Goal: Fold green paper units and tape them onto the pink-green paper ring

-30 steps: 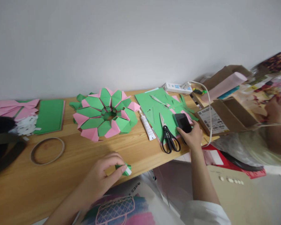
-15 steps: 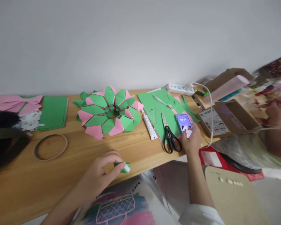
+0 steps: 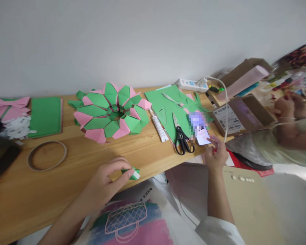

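Observation:
My left hand (image 3: 107,180) pinches a small folded green paper piece (image 3: 135,170) with a white strip on it, close to the table's front edge. On the right, my right hand (image 3: 216,157) has a fingertip at the lit screen of a phone (image 3: 203,136); the other fingers are partly curled and grip nothing. The phone lies by black-handled scissors (image 3: 183,142) on green paper sheets (image 3: 155,98). Behind my left hand rests a ring of folded green and pink paper (image 3: 109,129). A white glue tube (image 3: 159,128) lies between ring and scissors.
A tape roll (image 3: 32,164), a green paper stack (image 3: 46,117) and pink paper pieces (image 3: 14,102) are at left. To the right are a power strip (image 3: 191,85), its white cable, a cardboard box (image 3: 229,117) and another person's hands (image 3: 287,108).
My right hand has let go of the phone's sides and drawn back to its lower right, a finger at the screen. The phone now lies flat. My left hand keeps its pinch.

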Action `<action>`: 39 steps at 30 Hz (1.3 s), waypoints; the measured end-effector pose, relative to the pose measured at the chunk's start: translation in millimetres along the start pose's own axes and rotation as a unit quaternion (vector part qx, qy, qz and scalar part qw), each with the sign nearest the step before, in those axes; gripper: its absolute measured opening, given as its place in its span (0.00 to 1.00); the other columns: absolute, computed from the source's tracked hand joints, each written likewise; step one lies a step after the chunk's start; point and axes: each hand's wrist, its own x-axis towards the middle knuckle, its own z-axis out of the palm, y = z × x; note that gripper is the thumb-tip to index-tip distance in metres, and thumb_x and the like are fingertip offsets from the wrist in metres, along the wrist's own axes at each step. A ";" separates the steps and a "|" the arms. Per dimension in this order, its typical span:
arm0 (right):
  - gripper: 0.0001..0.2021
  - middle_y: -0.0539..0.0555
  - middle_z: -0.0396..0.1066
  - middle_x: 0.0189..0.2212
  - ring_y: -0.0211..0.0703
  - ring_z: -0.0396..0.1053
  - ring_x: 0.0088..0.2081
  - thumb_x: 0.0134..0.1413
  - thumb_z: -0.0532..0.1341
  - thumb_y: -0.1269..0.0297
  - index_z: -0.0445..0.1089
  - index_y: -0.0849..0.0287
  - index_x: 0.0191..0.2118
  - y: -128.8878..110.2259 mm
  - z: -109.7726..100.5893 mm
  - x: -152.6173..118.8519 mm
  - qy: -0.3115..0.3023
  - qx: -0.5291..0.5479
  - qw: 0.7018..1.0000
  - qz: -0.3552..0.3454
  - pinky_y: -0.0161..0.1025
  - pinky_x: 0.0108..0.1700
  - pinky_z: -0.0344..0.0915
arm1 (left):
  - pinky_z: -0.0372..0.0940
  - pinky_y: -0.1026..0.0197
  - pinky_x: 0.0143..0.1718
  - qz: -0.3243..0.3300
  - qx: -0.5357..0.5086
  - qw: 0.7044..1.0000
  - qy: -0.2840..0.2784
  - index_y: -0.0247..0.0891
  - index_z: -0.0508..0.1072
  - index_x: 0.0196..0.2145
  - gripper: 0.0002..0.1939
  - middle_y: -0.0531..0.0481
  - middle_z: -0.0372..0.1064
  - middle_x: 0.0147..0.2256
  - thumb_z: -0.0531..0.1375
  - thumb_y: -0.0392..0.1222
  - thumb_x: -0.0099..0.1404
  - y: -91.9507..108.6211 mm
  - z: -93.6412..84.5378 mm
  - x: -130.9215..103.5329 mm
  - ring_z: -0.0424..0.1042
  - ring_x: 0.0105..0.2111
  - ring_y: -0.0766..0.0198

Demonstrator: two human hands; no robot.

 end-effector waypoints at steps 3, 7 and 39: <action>0.20 0.60 0.75 0.44 0.52 0.79 0.42 0.47 0.52 0.71 0.64 0.58 0.48 -1.6 -1.2 -2.8 -0.018 0.008 1.000 0.009 0.47 0.38 0.73 | 0.64 0.65 0.34 0.006 0.002 1.000 -0.003 0.38 0.72 0.26 0.11 0.53 0.70 0.28 0.56 0.41 0.65 2.2 0.4 0.7 0.70 0.31 0.66; 0.23 0.61 0.74 0.46 0.52 0.78 0.44 0.45 0.52 0.71 0.63 0.58 0.51 3.2 7.9 10.9 -0.070 0.039 0.997 -0.001 0.52 0.46 0.72 | 0.64 0.65 0.34 -0.004 0.006 1.000 -0.014 0.38 0.72 0.26 0.11 0.52 0.70 0.28 0.55 0.41 0.65 4.5 1.8 2.2 0.70 0.31 0.65; 0.21 0.58 0.74 0.39 0.51 0.78 0.38 0.41 0.54 0.70 0.62 0.58 0.47 2.6 5.2 15.7 -0.020 0.055 0.998 0.038 0.52 0.41 0.74 | 0.63 0.65 0.34 -0.027 0.000 0.999 -0.021 0.38 0.72 0.27 0.12 0.52 0.69 0.28 0.55 0.43 0.65 1.0 -0.5 9.4 0.70 0.31 0.65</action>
